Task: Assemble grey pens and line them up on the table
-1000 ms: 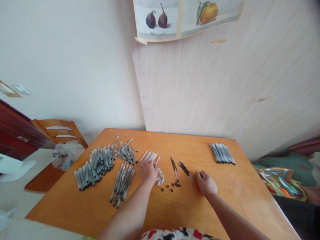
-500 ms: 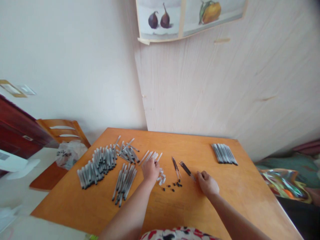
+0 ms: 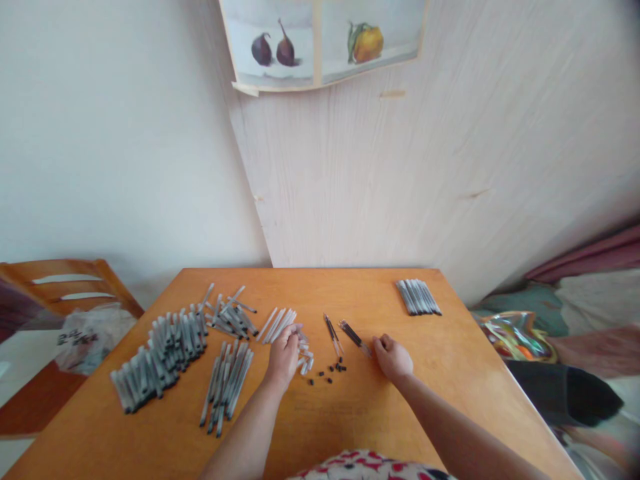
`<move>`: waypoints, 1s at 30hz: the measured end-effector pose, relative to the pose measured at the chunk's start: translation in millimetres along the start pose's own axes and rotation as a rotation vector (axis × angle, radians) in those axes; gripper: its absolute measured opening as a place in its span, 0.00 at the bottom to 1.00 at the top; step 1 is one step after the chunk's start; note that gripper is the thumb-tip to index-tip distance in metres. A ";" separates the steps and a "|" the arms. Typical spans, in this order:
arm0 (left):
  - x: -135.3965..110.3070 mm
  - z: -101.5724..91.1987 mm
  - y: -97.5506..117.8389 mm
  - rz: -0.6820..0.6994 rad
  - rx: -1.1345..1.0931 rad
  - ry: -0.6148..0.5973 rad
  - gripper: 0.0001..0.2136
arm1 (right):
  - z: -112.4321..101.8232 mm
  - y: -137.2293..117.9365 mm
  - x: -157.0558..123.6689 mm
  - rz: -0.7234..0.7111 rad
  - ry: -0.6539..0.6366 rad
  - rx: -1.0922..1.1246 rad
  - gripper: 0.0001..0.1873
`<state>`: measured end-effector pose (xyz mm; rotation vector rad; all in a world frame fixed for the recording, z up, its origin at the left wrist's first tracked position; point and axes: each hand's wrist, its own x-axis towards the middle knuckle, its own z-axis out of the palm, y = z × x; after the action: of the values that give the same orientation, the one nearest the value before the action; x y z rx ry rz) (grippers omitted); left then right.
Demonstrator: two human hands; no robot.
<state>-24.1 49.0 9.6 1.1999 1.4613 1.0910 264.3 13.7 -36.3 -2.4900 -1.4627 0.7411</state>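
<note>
My left hand (image 3: 284,355) is closed, fingers pinched together, beside a row of clear pen barrels (image 3: 276,325) and a small heap of clear caps (image 3: 307,360). Something pale shows at its fingertips, too small to make out. My right hand (image 3: 394,359) is curled on the table at the lower end of a bundle of dark pen refills (image 3: 354,335); what its fingers hold, if anything, is hidden. Between the hands lie a few loose refills (image 3: 333,333) and several small black plugs (image 3: 331,369).
Capped pens lie in a long pile (image 3: 157,353), a loose heap (image 3: 233,315) and a bundle (image 3: 226,383) at left. A neat row of pens (image 3: 419,297) lies back right. A chair (image 3: 75,283) with a plastic bag (image 3: 93,337) stands left. Someone's arm (image 3: 595,350) shows at right.
The view has swung right, so the table sits further left in the picture. My left hand has drawn back slightly from the clear barrels. My right hand stays by the refills.
</note>
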 end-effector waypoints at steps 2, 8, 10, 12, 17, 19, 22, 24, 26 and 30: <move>-1.8 1.5 4.2 0.000 -0.041 -0.017 0.16 | -1.0 -0.6 -0.8 0.000 0.000 0.007 0.23; -5.3 1.0 20.1 0.055 -0.015 0.023 0.16 | -0.1 0.4 -1.5 -0.003 0.016 0.014 0.23; -7.7 -0.8 27.2 0.073 0.024 0.031 0.14 | 0.4 1.0 -1.3 -0.005 0.020 0.015 0.23; -10.3 -2.5 33.8 0.095 0.063 0.055 0.13 | 0.8 1.5 -1.0 -0.009 0.023 0.015 0.23; -13.6 -2.9 44.2 0.031 -0.088 0.093 0.17 | 1.3 3.0 -0.6 -0.022 0.018 0.007 0.24; -13.0 -2.7 45.8 -0.045 -0.234 0.071 0.21 | 1.6 4.0 -0.3 -0.027 0.013 0.001 0.24; -10.8 -3.7 46.6 -0.112 -0.417 0.108 0.24 | 2.4 5.7 0.4 -0.037 0.008 -0.009 0.24; -9.6 -5.2 47.5 -0.133 -0.504 0.132 0.25 | 3.2 6.8 0.9 -0.048 0.005 -0.013 0.24; -9.4 -6.8 49.3 -0.148 -0.561 0.133 0.24 | 3.8 7.9 1.4 -0.058 0.003 -0.014 0.24; -11.8 -8.8 55.0 -0.159 -0.616 0.122 0.21 | 4.7 10.4 2.5 -0.075 0.004 -0.021 0.23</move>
<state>-22.2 43.9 66.3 0.5826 1.1543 1.3849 271.0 10.0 -45.2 -2.4350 -1.5615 0.7096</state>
